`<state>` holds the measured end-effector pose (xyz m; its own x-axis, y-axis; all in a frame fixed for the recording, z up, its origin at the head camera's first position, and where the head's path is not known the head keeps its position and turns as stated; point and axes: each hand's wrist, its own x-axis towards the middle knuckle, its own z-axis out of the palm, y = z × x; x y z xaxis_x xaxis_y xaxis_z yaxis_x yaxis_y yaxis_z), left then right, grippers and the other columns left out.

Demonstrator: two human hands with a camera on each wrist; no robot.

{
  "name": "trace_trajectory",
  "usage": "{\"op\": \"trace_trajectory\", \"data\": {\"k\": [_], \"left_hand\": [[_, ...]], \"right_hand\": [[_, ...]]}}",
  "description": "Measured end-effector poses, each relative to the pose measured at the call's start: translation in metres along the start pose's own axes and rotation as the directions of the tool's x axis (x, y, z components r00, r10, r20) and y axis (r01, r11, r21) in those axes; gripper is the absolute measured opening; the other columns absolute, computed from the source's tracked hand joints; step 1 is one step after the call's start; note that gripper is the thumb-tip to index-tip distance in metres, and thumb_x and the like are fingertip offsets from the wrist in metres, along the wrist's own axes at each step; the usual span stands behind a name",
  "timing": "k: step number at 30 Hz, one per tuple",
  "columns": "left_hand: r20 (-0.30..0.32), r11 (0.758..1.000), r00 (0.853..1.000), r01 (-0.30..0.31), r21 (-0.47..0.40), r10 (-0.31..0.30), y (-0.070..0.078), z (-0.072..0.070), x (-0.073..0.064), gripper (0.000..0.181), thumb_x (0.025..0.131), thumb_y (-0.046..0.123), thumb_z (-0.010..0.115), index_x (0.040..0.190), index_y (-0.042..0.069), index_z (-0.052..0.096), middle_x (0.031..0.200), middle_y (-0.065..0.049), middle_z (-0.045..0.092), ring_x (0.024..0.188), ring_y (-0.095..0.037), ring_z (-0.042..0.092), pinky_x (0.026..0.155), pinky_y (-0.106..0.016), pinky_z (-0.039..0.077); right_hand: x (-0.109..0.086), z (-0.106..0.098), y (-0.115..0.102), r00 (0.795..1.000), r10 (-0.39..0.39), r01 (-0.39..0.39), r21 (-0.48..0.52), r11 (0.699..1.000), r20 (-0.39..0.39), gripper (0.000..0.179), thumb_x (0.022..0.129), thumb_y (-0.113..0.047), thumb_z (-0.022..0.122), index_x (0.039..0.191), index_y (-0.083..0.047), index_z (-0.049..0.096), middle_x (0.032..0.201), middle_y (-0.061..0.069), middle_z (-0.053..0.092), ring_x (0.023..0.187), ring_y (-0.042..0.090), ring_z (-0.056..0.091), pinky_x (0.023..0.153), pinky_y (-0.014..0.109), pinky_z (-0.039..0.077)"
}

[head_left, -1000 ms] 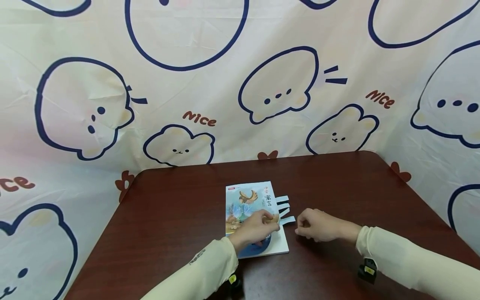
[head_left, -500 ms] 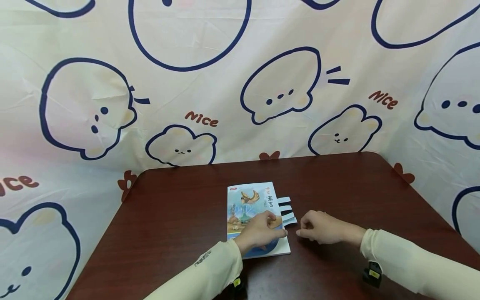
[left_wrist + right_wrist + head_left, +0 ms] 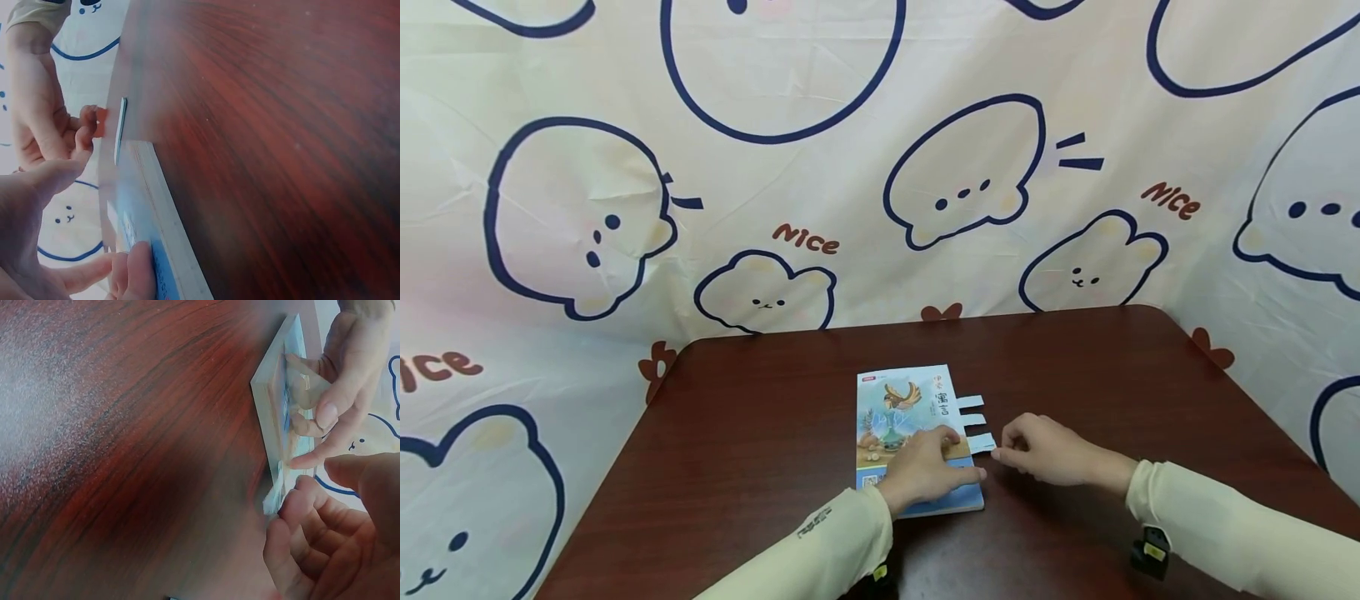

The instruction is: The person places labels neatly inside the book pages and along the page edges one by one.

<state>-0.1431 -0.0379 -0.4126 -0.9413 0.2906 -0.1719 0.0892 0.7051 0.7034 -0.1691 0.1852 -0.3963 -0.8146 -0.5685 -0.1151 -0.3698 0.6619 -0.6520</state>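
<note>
A paperback book (image 3: 898, 396) with a blue illustrated cover lies flat on the table. Pale paper strips (image 3: 982, 443) stick out from its right edge. My left hand (image 3: 925, 473) rests on the lower right of the cover, thumb spread toward the right edge; in the left wrist view its fingertips (image 3: 141, 269) press the cover. Just right of the lowest strip is my right hand (image 3: 1052, 450), fingers loosely curled, fingertips beside the strip's end. In the right wrist view those fingertips sit close to the strip (image 3: 272, 501); whether they touch it I cannot tell.
The dark brown wooden table (image 3: 760, 433) surrounds the book. A cream cloth (image 3: 850, 192) with blue cartoon outlines hangs behind and along both sides of the table. A small black device (image 3: 1152, 552) is worn below the right wrist.
My left hand slides slightly right and down over the book, and the cover now lies over the white page that showed at lower right. The lower strips come together. My right hand barely moves.
</note>
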Motion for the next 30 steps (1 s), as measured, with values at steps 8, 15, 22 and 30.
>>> {"op": "trace_trajectory", "data": {"k": [8, 15, 22, 30], "left_hand": [[-0.011, 0.999, 1.0, -0.026, 0.043, 0.027, -0.002, 0.001, -0.001, 0.057, 0.084, 0.047, 0.079, 0.128, 0.015, 0.065, 0.116, -0.004, 0.066, 0.111, -0.024, 0.06, 0.087, -0.044, 0.051], [-0.019, 0.995, 0.996, -0.089, 0.054, 0.09, -0.009, 0.001, -0.002, 0.052, 0.084, 0.036, 0.08, 0.129, 0.014, 0.066, 0.113, -0.004, 0.066, 0.104, -0.02, 0.062, 0.085, -0.039, 0.052], [0.044, 0.977, 0.992, -0.105, -0.185, 0.115, -0.017, -0.006, -0.004, 0.035, 0.095, 0.026, 0.069, 0.124, 0.006, 0.066, 0.093, -0.002, 0.06, 0.077, -0.014, 0.053, 0.068, -0.031, 0.043], [0.107, 0.942, 0.988, -0.068, -0.329, 0.108, -0.021, -0.015, -0.008, 0.027, 0.1, 0.022, 0.062, 0.121, 0.005, 0.065, 0.092, -0.005, 0.063, 0.07, -0.015, 0.056, 0.06, -0.029, 0.046]], "right_hand": [[-0.001, -0.004, 0.0, 1.0, 0.022, -0.022, -0.001, 1.0, -0.006, 0.03, 0.1, -0.026, 0.063, 0.075, -0.009, 0.066, 0.059, -0.007, 0.053, 0.051, 0.007, 0.052, 0.048, 0.025, 0.046], [-0.002, -0.004, 0.001, 0.999, 0.034, -0.034, -0.014, 0.999, -0.015, 0.032, 0.1, -0.029, 0.064, 0.075, -0.01, 0.066, 0.058, -0.007, 0.053, 0.052, 0.007, 0.051, 0.048, 0.025, 0.045], [0.0, -0.002, 0.0, 0.999, 0.029, -0.03, -0.025, 0.999, -0.025, 0.031, 0.099, -0.028, 0.064, 0.074, -0.01, 0.066, 0.058, -0.008, 0.052, 0.051, 0.006, 0.049, 0.047, 0.024, 0.042], [0.002, -0.001, -0.006, 0.998, 0.044, -0.045, -0.037, 0.998, -0.038, 0.03, 0.099, -0.028, 0.065, 0.074, -0.011, 0.066, 0.058, -0.007, 0.052, 0.052, 0.007, 0.049, 0.047, 0.024, 0.041]]}}
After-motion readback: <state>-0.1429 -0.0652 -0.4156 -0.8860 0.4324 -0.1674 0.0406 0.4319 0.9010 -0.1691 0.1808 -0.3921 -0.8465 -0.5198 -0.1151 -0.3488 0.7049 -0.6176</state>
